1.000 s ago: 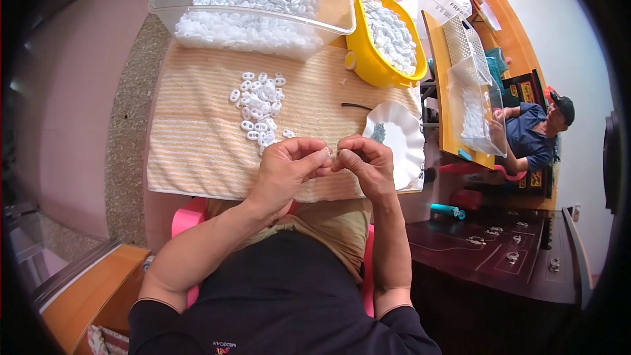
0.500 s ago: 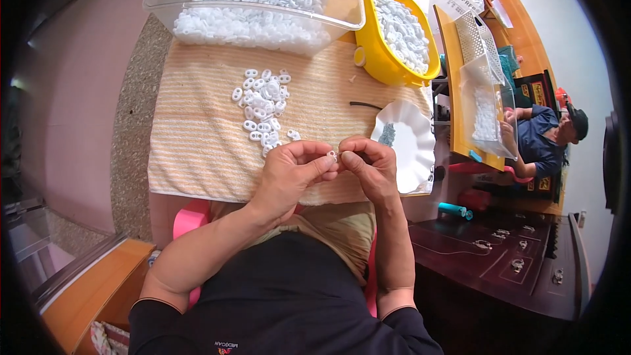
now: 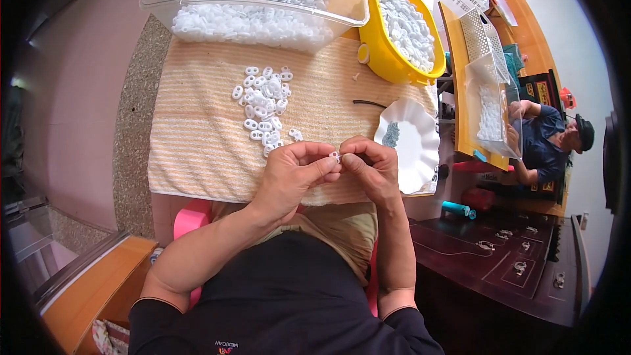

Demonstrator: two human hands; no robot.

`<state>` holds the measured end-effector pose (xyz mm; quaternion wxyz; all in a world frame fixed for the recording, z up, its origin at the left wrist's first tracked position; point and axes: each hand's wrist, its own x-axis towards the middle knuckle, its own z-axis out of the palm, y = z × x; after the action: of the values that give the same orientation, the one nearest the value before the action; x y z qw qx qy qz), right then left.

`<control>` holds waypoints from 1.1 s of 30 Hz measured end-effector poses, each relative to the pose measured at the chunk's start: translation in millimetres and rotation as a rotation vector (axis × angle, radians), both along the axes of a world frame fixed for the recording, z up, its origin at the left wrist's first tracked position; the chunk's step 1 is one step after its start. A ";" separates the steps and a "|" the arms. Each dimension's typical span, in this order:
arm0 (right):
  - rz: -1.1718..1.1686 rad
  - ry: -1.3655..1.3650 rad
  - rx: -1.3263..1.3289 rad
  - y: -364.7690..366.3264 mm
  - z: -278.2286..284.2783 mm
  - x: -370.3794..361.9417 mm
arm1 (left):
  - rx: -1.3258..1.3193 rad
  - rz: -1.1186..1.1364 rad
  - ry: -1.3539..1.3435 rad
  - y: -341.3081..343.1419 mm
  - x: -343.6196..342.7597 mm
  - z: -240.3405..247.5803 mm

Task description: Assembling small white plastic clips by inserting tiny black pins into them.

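Observation:
Both hands meet above the near edge of a striped towel (image 3: 197, 138). Between my left hand's (image 3: 284, 176) thumb and forefinger is a small white plastic piece with holes (image 3: 335, 156). The fingertips of my right hand (image 3: 376, 169) are pinched together right beside it; whatever they hold is too small to make out. A loose pile of white two-holed oval pieces (image 3: 263, 102) lies beyond my left hand, one pair close to its fingers. To the right of my right hand, a white scalloped plate (image 3: 419, 151) carries a heap of tiny grey parts (image 3: 391, 135).
A clear plastic bin (image 3: 347, 0) full of white pieces stands at the back, beside a yellow tub (image 3: 372, 52) of the same. A thin black strip (image 3: 369, 102) lies near the plate. At right, a person (image 3: 549, 135) sits by another clear box (image 3: 490, 92).
Both hands keep their pinch at nearly the same spot. The surroundings have shifted slightly in the picture, and the white piece appears turned a little.

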<state>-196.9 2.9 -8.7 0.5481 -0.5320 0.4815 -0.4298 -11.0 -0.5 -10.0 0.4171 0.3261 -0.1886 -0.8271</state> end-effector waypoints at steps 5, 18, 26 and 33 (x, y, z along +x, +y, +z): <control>0.016 0.046 -0.052 -0.3 -0.5 -0.3 | 0.016 -0.003 0.011 0.4 0.1 -0.3; 0.052 0.143 -0.119 -2.0 5.5 1.5 | 0.003 -0.015 -0.014 0.7 0.7 -3.8; 0.033 0.165 -0.109 0.0 5.6 0.7 | 0.011 -0.006 -0.014 1.6 -0.1 -1.9; 0.048 0.106 -0.099 1.1 0.7 -3.3 | 0.011 0.001 0.002 0.8 0.4 -1.0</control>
<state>-200.2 4.0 -8.0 0.5049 -0.5921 0.4750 -0.4110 -10.6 0.4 -11.0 0.4161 0.3274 -0.1835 -0.8282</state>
